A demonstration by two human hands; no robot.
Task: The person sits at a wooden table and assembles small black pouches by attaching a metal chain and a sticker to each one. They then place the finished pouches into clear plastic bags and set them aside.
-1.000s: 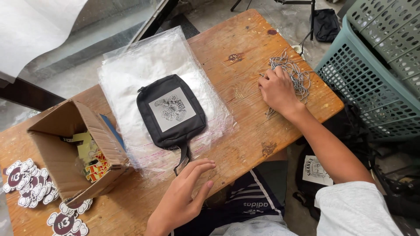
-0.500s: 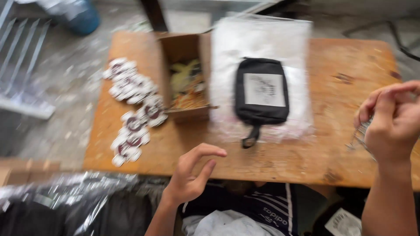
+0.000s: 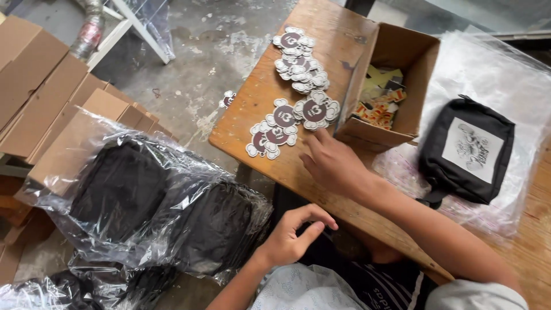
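The flower-shaped tags (image 3: 295, 117), brown-centred with white scalloped edges, are lying in a loose scatter on the wooden table (image 3: 270, 155), running from the table's near-left corner up toward its far edge in a rough line beside the cardboard box (image 3: 396, 86); the nearest ones are sitting just beyond the fingertips of the right hand (image 3: 333, 163), which is reaching across the body with fingers extended and slightly spread, palm down, gripping nothing; the index finger is pointing at the tag nearest the box and is very near it, though whether it is touching I cannot tell; the left hand (image 3: 293, 235) is hovering below the table edge, well apart from the tags, fingers loosely curled with thumb and index narrowly parted and holding nothing, so the right hand is clearly the nearer. One stray tag (image 3: 228, 99) is lying on the concrete floor past the table's edge. The black pouch (image 3: 468, 152) is resting on clear plastic to the right of the box; the box's inner contents are partly hidden by its wall; the bagged black goods (image 3: 149, 206) at left are blurred behind glare.
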